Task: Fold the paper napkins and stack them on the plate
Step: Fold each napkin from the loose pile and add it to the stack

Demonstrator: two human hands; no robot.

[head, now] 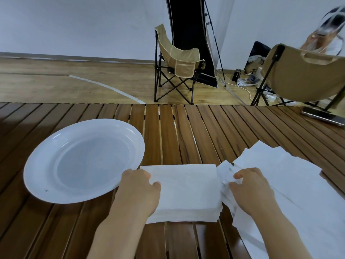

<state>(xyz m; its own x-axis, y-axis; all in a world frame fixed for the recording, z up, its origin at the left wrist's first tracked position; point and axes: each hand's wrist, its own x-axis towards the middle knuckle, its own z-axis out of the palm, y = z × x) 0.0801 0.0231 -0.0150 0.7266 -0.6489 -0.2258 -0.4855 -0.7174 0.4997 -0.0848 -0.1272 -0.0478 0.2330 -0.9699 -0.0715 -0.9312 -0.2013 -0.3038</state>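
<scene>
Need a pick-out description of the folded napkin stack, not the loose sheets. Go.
On the slatted wooden table, look just right of the white plate, at the near edge. The folded napkin stack lies between both hands, the left hand gripping its left side. Unlike the loose napkins fanned out to the right, it is a compact, squared block.

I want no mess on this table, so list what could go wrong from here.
1. The left hand and right hand grip the folded stack only at its sides; lifted so, the middle may sag and sheets slip out.
2. The loose napkins overlap the stack's right edge, so some may get dragged along.
3. The plate is empty and light; the stack could nudge it.
</scene>
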